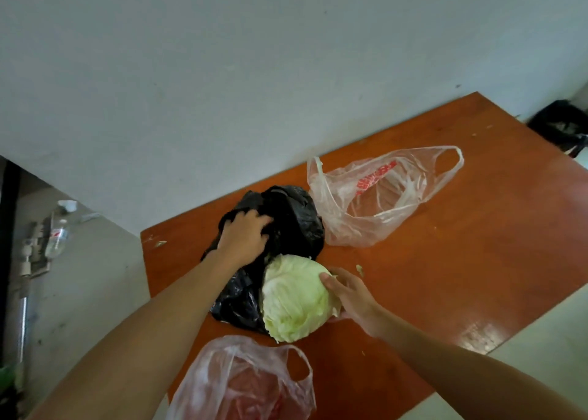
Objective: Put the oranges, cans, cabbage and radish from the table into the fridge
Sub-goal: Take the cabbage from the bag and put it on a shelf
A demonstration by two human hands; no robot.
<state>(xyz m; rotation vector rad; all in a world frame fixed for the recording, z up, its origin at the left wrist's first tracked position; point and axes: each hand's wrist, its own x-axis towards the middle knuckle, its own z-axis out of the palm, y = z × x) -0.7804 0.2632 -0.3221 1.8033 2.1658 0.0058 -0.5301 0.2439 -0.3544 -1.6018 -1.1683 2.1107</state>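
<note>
- The pale green round head of cabbage (297, 297) sits on the glossy orange-brown wooden counter (477, 244), near the front edge, roughly in the middle of everything.
- The right hand (351, 295) is cupped around the cabbage's right side. The grip is wide, fingers spread and curved against the leaves with the thumb up near the top, so it's wrapped on the cabbage, not pinching it.
- The left hand (245, 233) is planted on the crumpled black plastic bag (286, 228) just behind and left of the cabbage. Those fingers are curled into the plastic, bunching it, so that grip is clenched on the bag.
- The black bag runs down along the cabbage's left side and touches it. Can't tell if the cabbage's bottom is still lying on the bag or on bare wood.
- Something lumpy is inside the black bag at the far end, can't make out what.
- A clear thin plastic carrier bag with red print (378, 197) lies right of the black bag, just beside it, handles flopped toward the far side. It looks pretty flat.
- Another see-through plastic bag with something reddish inside (241, 388) is at the near edge of the counter, in front of the cabbage. The contents are too blurry to name.
- A small scrap of cabbage leaf (359, 269) lies on the wood just past the right fingertips.
</note>
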